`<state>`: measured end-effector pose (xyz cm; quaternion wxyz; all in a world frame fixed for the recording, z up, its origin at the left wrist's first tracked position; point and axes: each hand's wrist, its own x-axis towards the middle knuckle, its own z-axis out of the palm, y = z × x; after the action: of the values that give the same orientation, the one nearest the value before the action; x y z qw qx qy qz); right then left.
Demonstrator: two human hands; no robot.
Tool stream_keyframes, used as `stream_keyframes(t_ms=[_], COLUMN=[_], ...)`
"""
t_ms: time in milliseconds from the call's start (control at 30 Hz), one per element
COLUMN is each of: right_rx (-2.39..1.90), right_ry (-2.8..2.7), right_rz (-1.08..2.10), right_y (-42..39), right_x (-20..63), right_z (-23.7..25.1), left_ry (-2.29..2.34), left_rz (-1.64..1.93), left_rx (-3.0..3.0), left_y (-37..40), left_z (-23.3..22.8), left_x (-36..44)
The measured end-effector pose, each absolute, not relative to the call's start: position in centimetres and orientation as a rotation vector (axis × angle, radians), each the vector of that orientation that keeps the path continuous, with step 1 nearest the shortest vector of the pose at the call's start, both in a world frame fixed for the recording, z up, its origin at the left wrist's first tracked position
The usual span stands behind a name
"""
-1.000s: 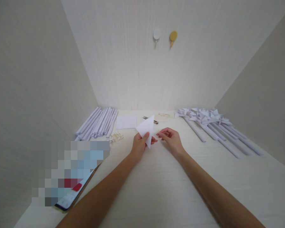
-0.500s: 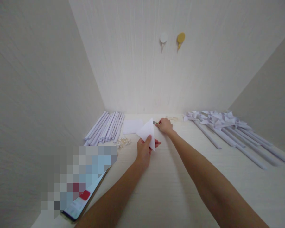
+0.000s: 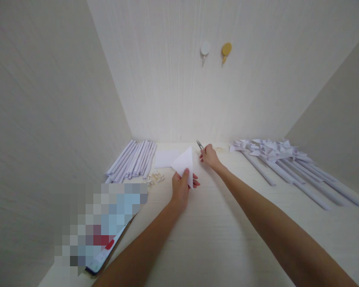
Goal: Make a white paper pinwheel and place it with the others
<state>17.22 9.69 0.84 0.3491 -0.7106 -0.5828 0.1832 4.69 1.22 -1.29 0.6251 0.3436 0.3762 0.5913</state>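
A white sheet of paper folded into a triangle (image 3: 184,160) stands upright in my left hand (image 3: 181,186). My left thumb presses on its near face, and the other fingers are behind it. To the right, my right hand (image 3: 210,156) grips small metal scissors (image 3: 200,145), with the tips pointing up and left. The scissors are apart from the paper, and my fingers hide their handles. Behind the folded paper, flat white paper (image 3: 164,158) lies on the table.
Rolled white paper sticks (image 3: 134,159) lie at left, near a small pile of short white pieces (image 3: 155,177). A phone (image 3: 103,257), partly blurred out, rests front left. Paper pinwheels (image 3: 269,150) on paper sticks lie at right. Two hooks (image 3: 226,49) are on the back wall.
My right hand has drawn the scissors away from the folded paper's edge, slightly right and up, with the tips turned upward. My left hand keeps its hold on the paper.
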Motion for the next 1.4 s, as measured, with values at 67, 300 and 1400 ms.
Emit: stream_keyframes(t_ms=[67, 300, 1400], right_rx=[-1.784, -1.252, -1.389], right_ry=[-1.475, -1.273, -1.539], right_rz=[0.522, 1.135, 0.974], right_y=[7.9, -1.6, -4.5], right_x=[17.5, 17.7, 17.7], right_z=[1.2, 0.6, -1.5], left_ry=[0.861, 0.862, 0.859], left_rz=[1.376, 1.341, 1.174], left_rx=[0.839, 0.946, 0.975], left_y=[1.2, 1.0, 0.3], left_z=[-1.3, -1.0, -0.8], left_x=[4.7, 4.8, 5.2])
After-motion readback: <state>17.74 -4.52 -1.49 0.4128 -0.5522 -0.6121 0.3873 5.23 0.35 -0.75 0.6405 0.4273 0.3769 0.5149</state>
